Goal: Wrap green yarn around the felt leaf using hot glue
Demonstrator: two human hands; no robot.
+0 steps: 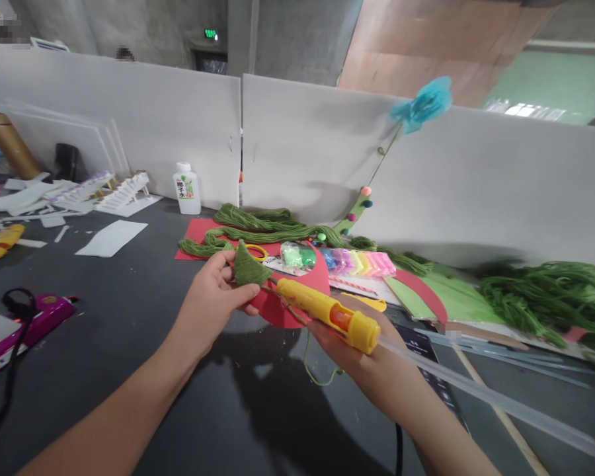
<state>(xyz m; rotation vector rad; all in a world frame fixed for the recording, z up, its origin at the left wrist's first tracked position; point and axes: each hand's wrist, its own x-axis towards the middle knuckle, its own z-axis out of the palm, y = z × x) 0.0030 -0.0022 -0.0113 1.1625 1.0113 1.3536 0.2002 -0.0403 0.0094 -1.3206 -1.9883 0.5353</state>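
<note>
My left hand pinches a small cone wrapped in green yarn, held above the dark table. My right hand grips a yellow hot glue gun, its nozzle pointing at the cone's base. A clear glue stick sticks out of the gun's back toward the lower right. A loose green yarn strand hangs below my right hand. A red paper piece lies just behind the cone.
Green yarn skeins lie on red paper by the white partition. More yarn sits at right. Coloured clay packs, a white bottle, a purple glue gun, another yellow gun and a phone lie around.
</note>
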